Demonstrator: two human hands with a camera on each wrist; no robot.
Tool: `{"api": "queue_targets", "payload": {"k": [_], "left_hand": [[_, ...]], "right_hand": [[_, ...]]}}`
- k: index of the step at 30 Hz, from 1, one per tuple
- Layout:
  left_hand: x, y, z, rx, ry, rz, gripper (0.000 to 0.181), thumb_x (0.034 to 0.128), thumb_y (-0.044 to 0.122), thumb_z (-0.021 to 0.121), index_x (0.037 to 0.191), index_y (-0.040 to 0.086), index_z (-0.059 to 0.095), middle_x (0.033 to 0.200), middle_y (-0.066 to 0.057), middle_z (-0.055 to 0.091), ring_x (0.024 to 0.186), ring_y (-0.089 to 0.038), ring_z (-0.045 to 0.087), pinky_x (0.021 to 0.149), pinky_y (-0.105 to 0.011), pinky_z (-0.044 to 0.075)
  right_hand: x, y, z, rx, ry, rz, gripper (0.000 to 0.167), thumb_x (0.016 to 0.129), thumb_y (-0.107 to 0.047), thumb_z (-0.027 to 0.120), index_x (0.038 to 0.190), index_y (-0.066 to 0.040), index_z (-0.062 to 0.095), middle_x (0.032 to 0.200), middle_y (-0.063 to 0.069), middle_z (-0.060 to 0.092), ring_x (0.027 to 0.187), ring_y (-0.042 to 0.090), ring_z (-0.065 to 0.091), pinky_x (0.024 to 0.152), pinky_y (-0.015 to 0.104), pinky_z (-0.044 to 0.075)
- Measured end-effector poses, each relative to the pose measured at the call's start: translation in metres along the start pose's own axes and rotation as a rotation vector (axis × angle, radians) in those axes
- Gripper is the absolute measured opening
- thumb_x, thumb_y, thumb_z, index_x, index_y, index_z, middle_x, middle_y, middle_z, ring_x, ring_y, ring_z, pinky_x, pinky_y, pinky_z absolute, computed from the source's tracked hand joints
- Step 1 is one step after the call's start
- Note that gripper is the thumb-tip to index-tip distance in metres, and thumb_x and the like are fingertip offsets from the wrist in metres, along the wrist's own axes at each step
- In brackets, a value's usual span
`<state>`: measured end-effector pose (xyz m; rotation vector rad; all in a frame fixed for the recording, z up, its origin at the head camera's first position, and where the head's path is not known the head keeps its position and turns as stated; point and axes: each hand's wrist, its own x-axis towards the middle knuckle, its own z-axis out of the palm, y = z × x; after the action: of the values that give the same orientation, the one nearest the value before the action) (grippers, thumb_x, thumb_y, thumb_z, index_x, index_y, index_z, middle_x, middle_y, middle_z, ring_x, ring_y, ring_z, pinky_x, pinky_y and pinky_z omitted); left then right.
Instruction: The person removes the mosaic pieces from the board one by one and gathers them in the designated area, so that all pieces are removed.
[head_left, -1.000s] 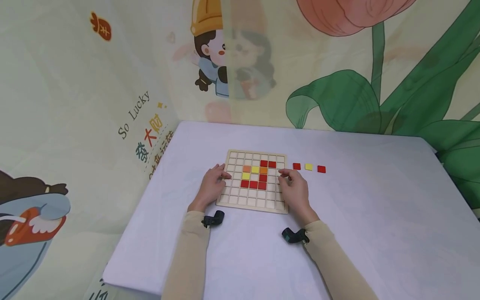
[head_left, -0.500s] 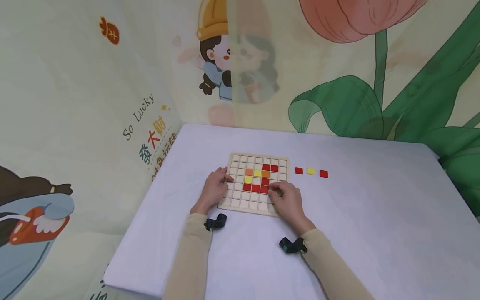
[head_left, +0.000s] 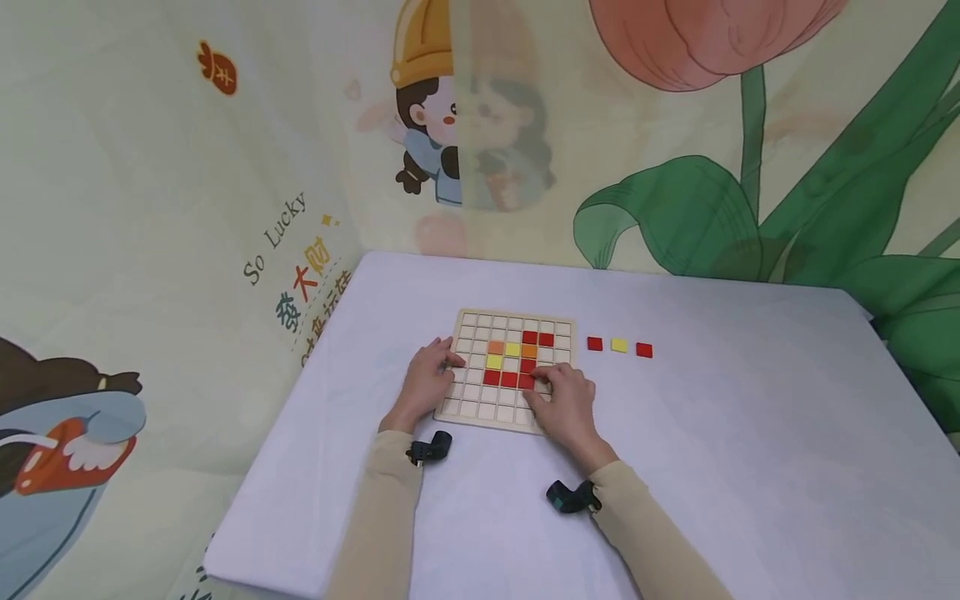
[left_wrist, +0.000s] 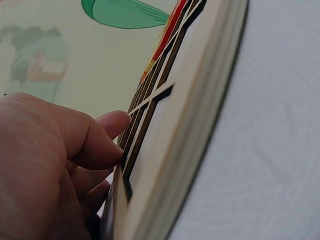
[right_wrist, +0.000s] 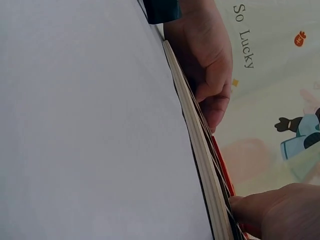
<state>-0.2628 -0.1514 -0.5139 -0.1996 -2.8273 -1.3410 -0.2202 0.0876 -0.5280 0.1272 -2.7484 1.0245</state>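
The wooden grid board (head_left: 487, 411) lies on the table with red, yellow and orange tiles in its squares. At its left edge the left hand (head_left: 429, 379) grips the frame, thumb over the rim; the left wrist view shows this hand (left_wrist: 45, 145) close beside the board's side (left_wrist: 175, 145). The right hand (head_left: 568, 404) reaches over the lower right of the board, its bent thumb and index finger slightly apart at the corner red tile (head_left: 527, 381). The right wrist view shows the right hand's fingers (right_wrist: 250, 207) low on the board's edge; whether they press the tile is unclear.
Right of the board lie a red tile (head_left: 595, 343), a yellow tile (head_left: 618, 345) and another red tile (head_left: 644, 350) in a row. A white cloth (head_left: 750, 433) covers the table, with printed curtains behind and to the left.
The right hand has moved left and down from the board's right edge to the corner red tile. The left hand stays at the left edge, and the head view has shifted slightly.
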Motion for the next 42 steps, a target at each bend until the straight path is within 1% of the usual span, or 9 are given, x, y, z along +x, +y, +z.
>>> {"api": "queue_targets", "payload": {"k": [5,12,17,21,24,26,35,39,42], "left_hand": [[-0.0004,-0.0017,-0.0006,0.008,0.003,-0.006,0.025,0.0875,-0.001,0.050,0.099,0.009,0.070,0.151,-0.010,0.043,0.146,-0.025,0.026,0.124,-0.038,0.011],[0.0006,-0.0006,-0.0006,0.008,-0.011,-0.009,0.025,0.0880,-0.001,0.050,0.100,0.009,0.070,0.152,-0.009,0.042,0.146,-0.024,0.025,0.124,-0.036,0.010],[0.0008,0.0005,-0.0007,0.009,-0.009,-0.014,0.025,0.0885,0.000,0.050,0.100,0.010,0.069,0.152,-0.009,0.042,0.147,-0.024,0.025,0.124,-0.037,0.010],[0.0010,0.0004,-0.0003,0.021,-0.005,-0.017,0.025,0.0886,-0.001,0.049,0.100,0.009,0.069,0.151,-0.008,0.043,0.146,-0.023,0.026,0.124,-0.035,0.010],[0.0010,0.0003,-0.0001,0.027,-0.005,-0.015,0.026,0.0884,-0.001,0.048,0.100,0.009,0.069,0.151,-0.009,0.044,0.146,-0.023,0.027,0.124,-0.035,0.010],[0.0005,0.0005,-0.0003,0.026,-0.005,-0.014,0.026,0.0885,-0.001,0.048,0.100,0.009,0.069,0.151,-0.009,0.044,0.146,-0.023,0.027,0.124,-0.035,0.010],[-0.0007,-0.0006,-0.0010,0.027,-0.014,-0.017,0.026,0.0887,-0.001,0.048,0.101,0.009,0.069,0.152,-0.009,0.042,0.147,-0.023,0.025,0.124,-0.034,0.009],[0.0008,-0.0021,-0.0004,0.023,-0.014,-0.019,0.026,0.0886,-0.001,0.048,0.101,0.009,0.069,0.152,-0.010,0.042,0.147,-0.023,0.025,0.124,-0.035,0.009],[0.0014,-0.0025,-0.0005,0.025,-0.016,-0.022,0.026,0.0883,-0.001,0.049,0.101,0.010,0.069,0.151,-0.009,0.043,0.147,-0.023,0.025,0.124,-0.035,0.009]], "right_hand": [[-0.0009,-0.0083,0.0034,-0.029,0.003,0.019,0.037,0.085,-0.028,0.074,0.116,-0.009,0.067,0.113,0.011,0.058,0.106,0.030,0.049,0.090,0.049,0.033],[-0.0017,-0.0068,0.0031,0.020,0.035,0.041,0.030,0.086,-0.025,0.073,0.112,-0.011,0.068,0.103,0.006,0.059,0.100,0.025,0.049,0.088,0.044,0.032],[-0.0017,-0.0041,0.0037,0.050,0.052,0.010,0.028,0.087,-0.022,0.074,0.111,-0.011,0.068,0.105,0.004,0.061,0.100,0.024,0.050,0.086,0.041,0.033],[-0.0029,-0.0042,0.0037,0.043,0.078,-0.053,0.028,0.085,-0.016,0.076,0.110,-0.009,0.067,0.107,0.005,0.064,0.101,0.024,0.052,0.084,0.039,0.039],[-0.0040,-0.0050,0.0034,0.043,0.089,-0.090,0.028,0.083,-0.012,0.076,0.110,-0.008,0.066,0.106,0.006,0.067,0.095,0.023,0.053,0.079,0.039,0.043],[-0.0046,-0.0054,0.0031,0.043,0.085,-0.105,0.029,0.084,-0.011,0.076,0.110,-0.009,0.065,0.104,0.005,0.068,0.091,0.021,0.054,0.079,0.038,0.044],[-0.0064,-0.0048,0.0025,0.021,0.068,-0.161,0.030,0.085,-0.007,0.074,0.115,-0.010,0.069,0.094,0.003,0.068,0.081,0.018,0.055,0.074,0.035,0.044],[-0.0068,-0.0041,0.0000,0.031,0.059,-0.158,0.032,0.087,-0.007,0.072,0.118,-0.009,0.068,0.094,0.004,0.067,0.079,0.018,0.055,0.076,0.034,0.045],[-0.0070,-0.0032,-0.0041,0.060,0.050,-0.114,0.033,0.088,-0.007,0.071,0.121,-0.010,0.067,0.098,0.003,0.067,0.080,0.018,0.054,0.077,0.034,0.046]]}}
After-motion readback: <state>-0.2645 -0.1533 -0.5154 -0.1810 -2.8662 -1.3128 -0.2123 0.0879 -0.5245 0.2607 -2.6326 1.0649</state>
